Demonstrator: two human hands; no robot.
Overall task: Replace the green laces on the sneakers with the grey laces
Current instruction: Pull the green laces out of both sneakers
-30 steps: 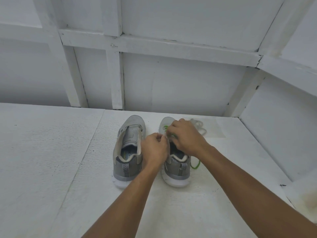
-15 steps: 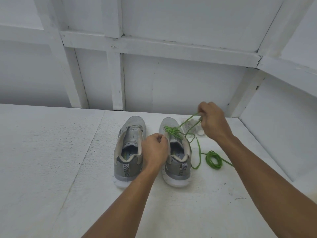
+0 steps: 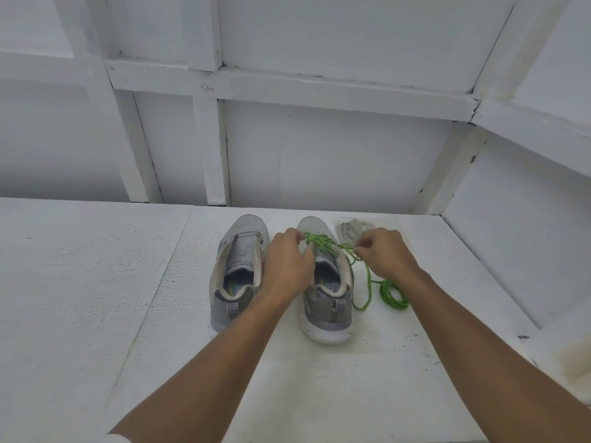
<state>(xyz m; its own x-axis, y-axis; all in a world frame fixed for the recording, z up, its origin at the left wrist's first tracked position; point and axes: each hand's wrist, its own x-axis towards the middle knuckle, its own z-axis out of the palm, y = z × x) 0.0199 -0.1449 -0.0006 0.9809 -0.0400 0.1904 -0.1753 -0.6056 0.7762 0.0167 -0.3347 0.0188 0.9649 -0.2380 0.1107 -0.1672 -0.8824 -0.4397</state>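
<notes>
Pulling the green lace [image 3: 319, 240] out of the right sneaker [image 3: 329, 311]; the left sneaker [image 3: 238, 260] is already bare.

The left hand [image 3: 289, 263], fingers curled, grips the shoe's eyelet edge at 9 o'clock of the remaining crossings. The right hand [image 3: 385, 254] pinches a strand at their 3 o'clock, so the lace runs nearly taut between the grips. Its freed length lies coiled on the table [image 3: 96, 282] at 4 o'clock of the shoe. Next the last toe-end crossings probably need drawing out, with the shoe held steady. The grey laces [image 3: 351, 227] wait untouched at the shoe's 1 o'clock, just beyond the right hand.
</notes>
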